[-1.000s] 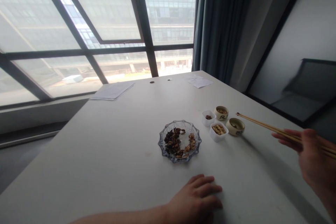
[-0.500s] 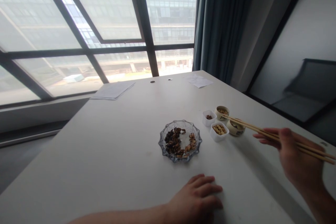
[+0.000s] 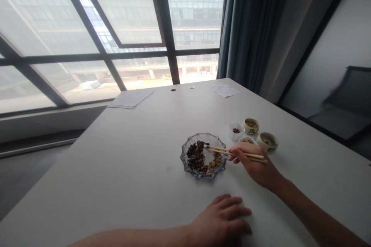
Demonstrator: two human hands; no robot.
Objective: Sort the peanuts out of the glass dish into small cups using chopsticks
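My right hand [image 3: 252,162] grips a pair of wooden chopsticks [image 3: 226,152], whose tips reach over the scalloped glass bowl [image 3: 185,168]. Inside that bowl lie dark brown, seed-like pieces [image 3: 196,156] on the left and lighter tan ones [image 3: 215,161] on the right. Whether the tips pinch a piece is too small to tell. My left hand [image 3: 224,218] rests on the table in front of the bowl, fingers apart, holding nothing.
Behind my right hand stand a white square cup [image 3: 232,135] with brown pieces, a partly hidden white cup [image 3: 253,139] and two cream pots [image 3: 251,131] [image 3: 274,147]. Papers [image 3: 130,99] lie on the white table [image 3: 139,150] near the window.
My right hand has moved left with the chopsticks, from the cream pots to the glass bowl. My left hand stays on the table. The view has shifted slightly.
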